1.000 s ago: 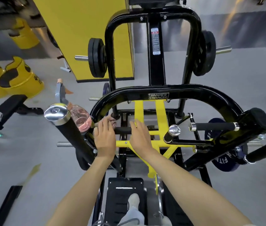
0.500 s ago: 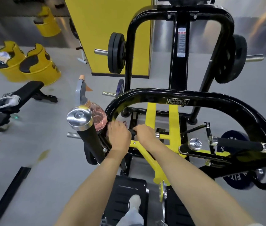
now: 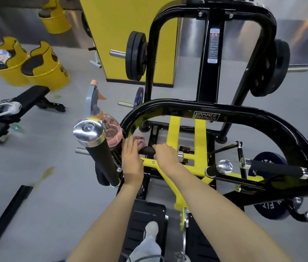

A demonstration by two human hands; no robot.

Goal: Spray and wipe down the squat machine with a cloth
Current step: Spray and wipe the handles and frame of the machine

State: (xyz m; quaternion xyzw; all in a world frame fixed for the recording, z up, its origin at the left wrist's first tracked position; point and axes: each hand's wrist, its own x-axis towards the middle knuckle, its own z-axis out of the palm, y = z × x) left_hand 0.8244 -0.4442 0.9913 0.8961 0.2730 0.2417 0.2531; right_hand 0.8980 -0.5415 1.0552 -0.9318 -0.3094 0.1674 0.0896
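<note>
Grey gym floor [image 3: 58, 167]; yellow barrel bins [image 3: 45, 72], one holding litter. On the black-and-yellow squat machine [image 3: 206, 108], the left hand [image 3: 132, 157] clasps a red checked cloth [image 3: 140, 140] against the black foam handle [image 3: 147, 150]. The right hand [image 3: 166, 156] grips that handle, with a clear spray bottle of pink liquid [image 3: 109, 129] near.

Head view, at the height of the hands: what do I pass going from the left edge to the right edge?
chrome-capped padded handle → left hand → right hand → small chrome end cap → black foam grip. The spray bottle and cloth overlap their neighbours, so they are left out.
</note>
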